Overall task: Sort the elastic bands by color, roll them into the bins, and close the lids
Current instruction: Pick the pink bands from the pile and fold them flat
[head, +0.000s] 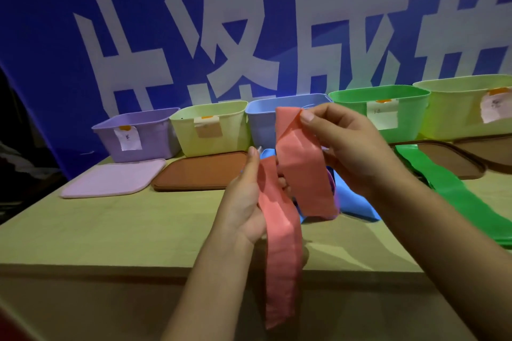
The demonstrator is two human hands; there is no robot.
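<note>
Both hands grip red band (300, 174): R (352, 147) pinches top, L (246, 202) holds mid.

Dim overall | left edge near black | soft shadows under forearms | wide-angle bending at edges | slightly soft focus

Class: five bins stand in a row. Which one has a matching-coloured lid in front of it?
The purple bin, far left: its lid is pale purple, while the other visible lids are brown.

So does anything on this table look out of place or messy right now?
Mostly the green band: it lies unrolled across a brown lid and runs off the table's right side. The blue band sits crumpled behind the hands. Nothing looks spilled or damaged.
</note>
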